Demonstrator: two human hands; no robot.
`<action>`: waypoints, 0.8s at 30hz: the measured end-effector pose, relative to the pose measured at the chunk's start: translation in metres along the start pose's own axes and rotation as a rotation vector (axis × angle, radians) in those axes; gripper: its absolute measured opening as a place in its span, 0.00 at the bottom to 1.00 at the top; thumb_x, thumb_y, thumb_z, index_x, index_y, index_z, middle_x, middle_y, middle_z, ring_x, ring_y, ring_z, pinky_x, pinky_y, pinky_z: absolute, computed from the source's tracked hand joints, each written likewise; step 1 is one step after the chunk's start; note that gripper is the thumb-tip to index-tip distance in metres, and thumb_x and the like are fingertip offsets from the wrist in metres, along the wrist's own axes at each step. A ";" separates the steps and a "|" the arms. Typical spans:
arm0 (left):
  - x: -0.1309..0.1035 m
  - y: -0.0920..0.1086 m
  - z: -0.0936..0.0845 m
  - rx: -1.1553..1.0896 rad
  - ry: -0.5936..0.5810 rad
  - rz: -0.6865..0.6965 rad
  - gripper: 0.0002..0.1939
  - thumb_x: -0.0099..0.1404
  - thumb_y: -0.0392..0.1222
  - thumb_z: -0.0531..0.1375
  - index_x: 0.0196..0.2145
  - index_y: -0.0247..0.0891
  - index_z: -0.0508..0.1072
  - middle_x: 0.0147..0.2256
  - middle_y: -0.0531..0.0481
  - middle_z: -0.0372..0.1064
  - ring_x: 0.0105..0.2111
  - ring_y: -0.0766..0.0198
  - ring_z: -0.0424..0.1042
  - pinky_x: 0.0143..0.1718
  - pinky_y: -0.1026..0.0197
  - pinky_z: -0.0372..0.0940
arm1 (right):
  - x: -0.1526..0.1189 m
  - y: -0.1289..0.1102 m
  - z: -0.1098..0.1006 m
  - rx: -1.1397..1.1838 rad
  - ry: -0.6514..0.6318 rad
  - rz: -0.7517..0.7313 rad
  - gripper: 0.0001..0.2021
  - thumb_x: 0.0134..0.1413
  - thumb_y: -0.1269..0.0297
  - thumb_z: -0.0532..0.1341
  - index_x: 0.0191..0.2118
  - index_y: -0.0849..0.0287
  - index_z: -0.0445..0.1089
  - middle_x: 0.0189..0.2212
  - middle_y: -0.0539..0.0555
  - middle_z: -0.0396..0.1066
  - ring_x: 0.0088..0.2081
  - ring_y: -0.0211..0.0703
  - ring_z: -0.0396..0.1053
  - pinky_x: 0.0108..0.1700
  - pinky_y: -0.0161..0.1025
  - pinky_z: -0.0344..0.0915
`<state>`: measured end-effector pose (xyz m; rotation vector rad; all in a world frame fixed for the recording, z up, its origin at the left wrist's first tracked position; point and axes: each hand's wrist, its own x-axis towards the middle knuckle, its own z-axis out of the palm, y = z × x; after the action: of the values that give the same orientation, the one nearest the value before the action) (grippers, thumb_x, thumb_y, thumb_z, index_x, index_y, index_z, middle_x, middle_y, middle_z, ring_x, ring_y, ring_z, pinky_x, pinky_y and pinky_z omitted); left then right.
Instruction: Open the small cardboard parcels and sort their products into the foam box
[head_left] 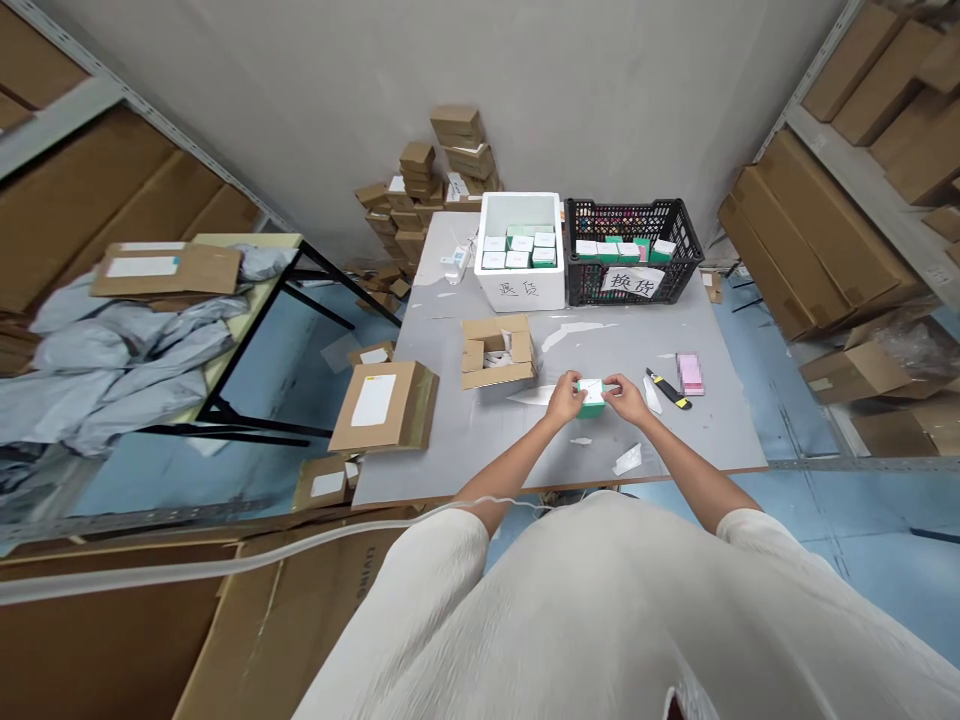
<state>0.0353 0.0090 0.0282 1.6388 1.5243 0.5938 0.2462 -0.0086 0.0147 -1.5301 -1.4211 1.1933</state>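
A small green box with a white top [592, 396] stands on the grey table between my two hands. My left hand [565, 398] closes on its left side, and my right hand [625, 398] pinches at the right edge of its top. To the left sits an opened cardboard box [480, 375] with white packing inside. A yellow and black utility knife [670, 389] lies to the right of my right hand, with a pink pack [690, 374] beside it. Scraps of white paper [628, 459] are scattered near my hands.
A white foam box [522, 290] and a black plastic crate [626, 285], both holding several small green and white boxes, stand at the table's back. A sealed carton [384, 407] is at the left edge. Grey parcels [127, 350] cover a side table; cartons fill the shelves.
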 end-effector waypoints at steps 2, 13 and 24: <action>-0.005 0.004 -0.004 0.118 -0.011 0.102 0.24 0.67 0.40 0.65 0.60 0.46 0.71 0.60 0.42 0.69 0.56 0.49 0.73 0.60 0.46 0.68 | 0.000 0.002 0.002 0.010 0.008 0.008 0.17 0.49 0.52 0.66 0.45 0.51 0.72 0.50 0.54 0.79 0.40 0.47 0.77 0.45 0.48 0.77; -0.011 0.002 -0.020 0.452 -0.159 0.260 0.41 0.58 0.37 0.73 0.67 0.50 0.68 0.60 0.37 0.67 0.65 0.37 0.63 0.69 0.39 0.49 | 0.010 0.015 0.019 0.084 -0.086 0.027 0.14 0.53 0.51 0.65 0.42 0.52 0.71 0.45 0.55 0.79 0.38 0.46 0.79 0.46 0.48 0.79; -0.062 -0.075 -0.069 0.728 -0.250 -0.094 0.40 0.58 0.29 0.66 0.67 0.39 0.64 0.62 0.31 0.66 0.63 0.39 0.65 0.66 0.38 0.53 | 0.012 0.057 0.056 -0.239 -0.198 0.245 0.21 0.54 0.64 0.67 0.55 0.57 0.76 0.56 0.63 0.79 0.51 0.53 0.80 0.58 0.53 0.75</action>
<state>-0.0734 -0.0382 0.0180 2.0505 1.7161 -0.2595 0.2107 -0.0091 -0.0584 -1.8344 -1.5859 1.3919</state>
